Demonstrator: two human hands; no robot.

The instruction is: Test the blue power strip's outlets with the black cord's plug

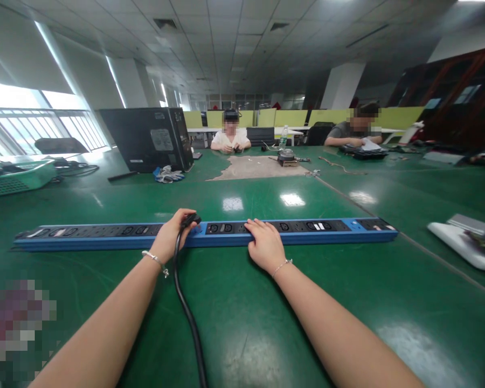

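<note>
A long blue power strip (234, 241) with black sockets lies crosswise on the green table in front of me. My left hand (172, 234) is closed round the black plug (192, 220) of a thick power cord (183, 296), just over the strip left of its middle. From that hand the cord hangs down and runs towards me off the lower edge. Resting flat on the strip right of its middle is my right hand (265, 242), fingers stretched across the sockets. Whether the plug touches the strip is hard to make out.
A black computer case (145, 140) stands at the back left, gloves (168, 174) beside it. A green basket (20, 178) is at far left. A white device (464, 242) lies right. Two people (231, 134) sit across the table, near a bottle (283, 137).
</note>
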